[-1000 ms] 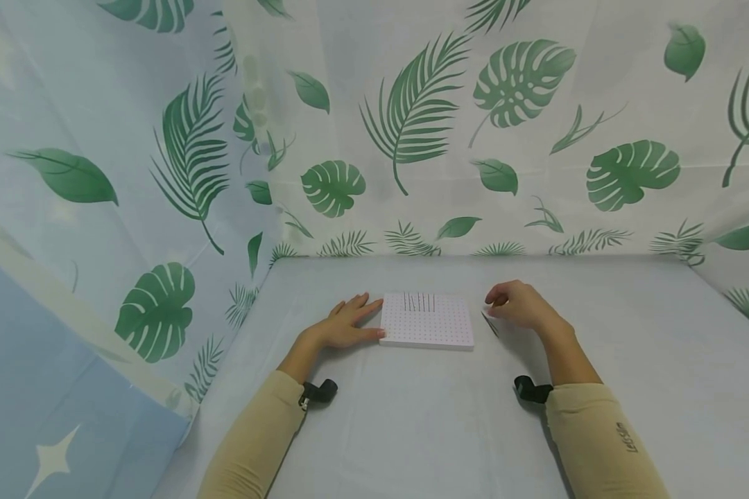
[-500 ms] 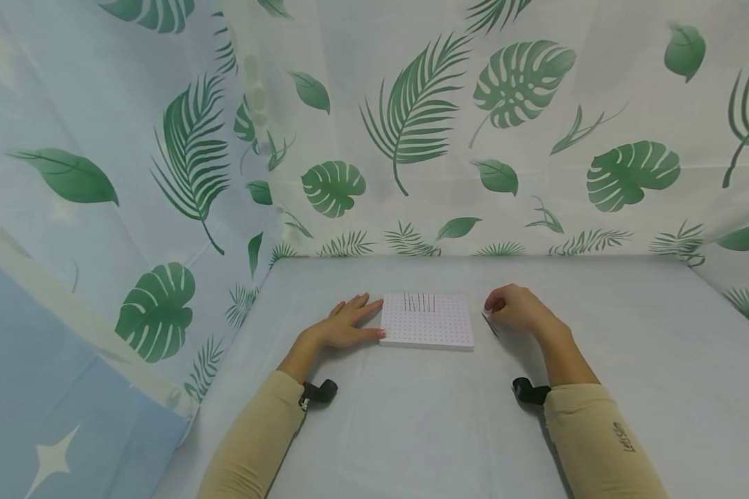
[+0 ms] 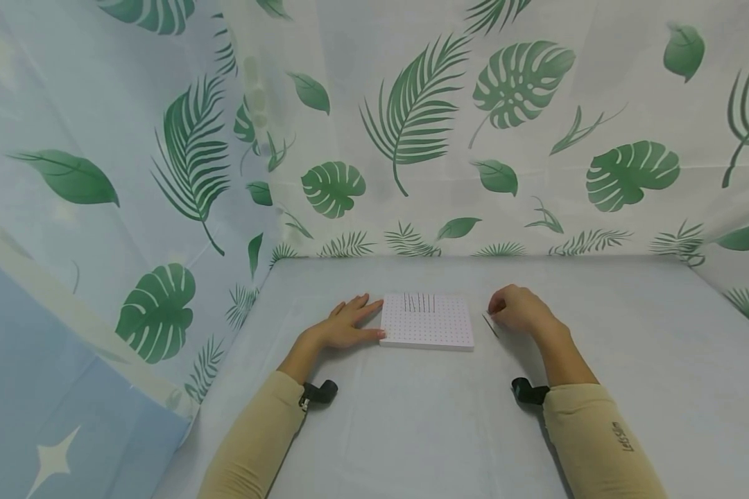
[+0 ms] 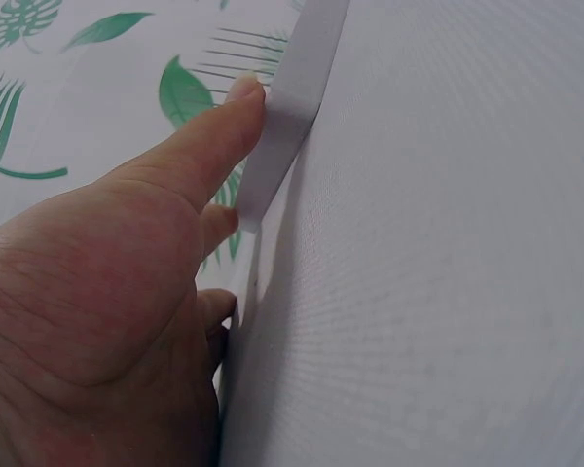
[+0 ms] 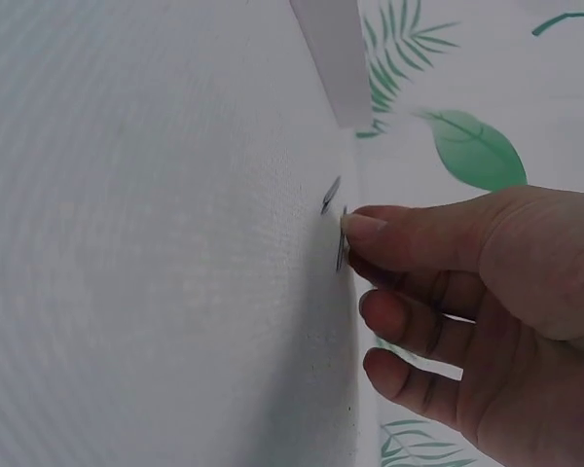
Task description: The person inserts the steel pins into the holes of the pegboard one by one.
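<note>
A white board dotted with a grid of small holes lies on the table. Several thin dark pins stand in a row near its far edge, left of centre. My left hand touches the board's left side, thumb and fingers spread and fairly straight. Right of the board, my right hand is low over the table. In the right wrist view its thumb and forefinger pinch a thin metal pin. More thin pins lie on the table just beyond those fingertips; how many is unclear.
The table has a pale grey-white cover. A leaf-printed curtain hangs along its back, and another hangs at the left. A black wrist camera sits on the left forearm, another on the right.
My right hand has dipped slightly toward the loose pins, its fingers closing together, then shifted a little right. The left hand and the board have stayed in place.
</note>
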### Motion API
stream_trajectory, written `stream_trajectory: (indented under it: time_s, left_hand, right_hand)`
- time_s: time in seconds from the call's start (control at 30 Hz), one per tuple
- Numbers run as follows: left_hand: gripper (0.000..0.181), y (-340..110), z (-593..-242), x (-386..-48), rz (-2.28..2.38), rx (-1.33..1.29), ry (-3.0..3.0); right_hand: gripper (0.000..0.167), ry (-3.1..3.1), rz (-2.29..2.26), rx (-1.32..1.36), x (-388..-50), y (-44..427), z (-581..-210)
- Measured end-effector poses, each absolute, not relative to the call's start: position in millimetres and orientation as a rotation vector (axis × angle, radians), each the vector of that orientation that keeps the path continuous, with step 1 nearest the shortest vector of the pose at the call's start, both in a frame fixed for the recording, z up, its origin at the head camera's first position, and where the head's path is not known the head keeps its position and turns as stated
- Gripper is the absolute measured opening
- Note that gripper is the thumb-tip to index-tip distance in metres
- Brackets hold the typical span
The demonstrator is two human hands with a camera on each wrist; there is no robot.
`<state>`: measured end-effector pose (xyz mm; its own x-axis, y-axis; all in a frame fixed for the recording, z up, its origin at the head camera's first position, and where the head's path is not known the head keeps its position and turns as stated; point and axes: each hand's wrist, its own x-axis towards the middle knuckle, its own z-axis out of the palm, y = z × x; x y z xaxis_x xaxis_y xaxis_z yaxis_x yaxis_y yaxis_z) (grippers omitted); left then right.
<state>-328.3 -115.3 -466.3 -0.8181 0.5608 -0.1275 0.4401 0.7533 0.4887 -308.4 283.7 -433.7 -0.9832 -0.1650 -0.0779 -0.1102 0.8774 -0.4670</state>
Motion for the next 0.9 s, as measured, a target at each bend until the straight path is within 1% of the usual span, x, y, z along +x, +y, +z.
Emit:
stream_trajectory:
  time_s: [0.2, 0.53, 0.9]
  left_hand:
    - [0.085, -115.2, -467.9, -328.8, 0.635, 0.777, 2.697]
    - [0.084, -114.8, -466.4, -327.4, 0.634, 0.777, 2.698]
    - [0.083, -115.9, -467.2, -329.6, 0.644, 0.81, 2.688]
  right_hand:
    - [0.011, 2.945, -0.632, -0.201, -307.9, 283.9, -433.5]
    - [0.014, 2.973, -0.504, -0.16, -303.9, 276.5, -433.1]
    - [0.021, 2.952, -0.396, -0.246, -301.3, 275.7, -433.0]
